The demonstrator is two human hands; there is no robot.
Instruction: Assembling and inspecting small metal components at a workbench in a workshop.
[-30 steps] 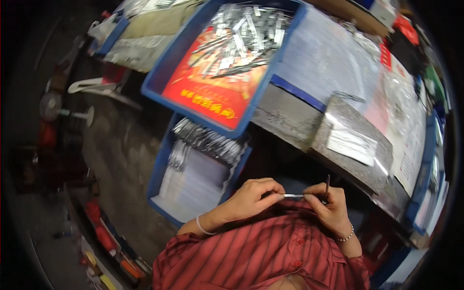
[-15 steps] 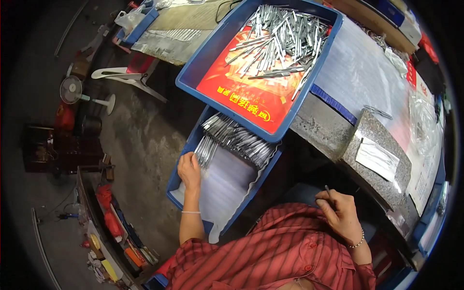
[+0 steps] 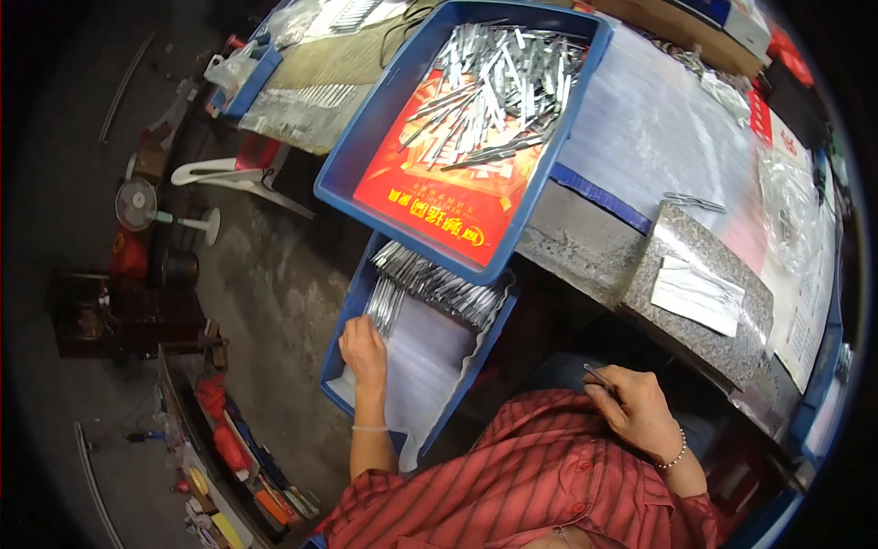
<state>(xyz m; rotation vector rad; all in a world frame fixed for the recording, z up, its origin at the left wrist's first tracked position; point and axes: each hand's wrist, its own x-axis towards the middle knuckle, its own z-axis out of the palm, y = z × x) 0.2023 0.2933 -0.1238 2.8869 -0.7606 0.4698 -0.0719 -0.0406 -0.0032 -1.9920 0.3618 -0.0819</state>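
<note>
Since a second ago your left hand (image 3: 364,352) has left your lap and now lies, fingers loosely curled, on the white sheet in the lower blue tray (image 3: 346,316), touching the row of packed metal pieces (image 3: 430,282) at its far end; whether it grips any I cannot tell. Right of that tray, your right hand (image 3: 637,411) rests on your red shirt (image 3: 540,485), pinching a thin metal rod (image 3: 599,377).
</note>
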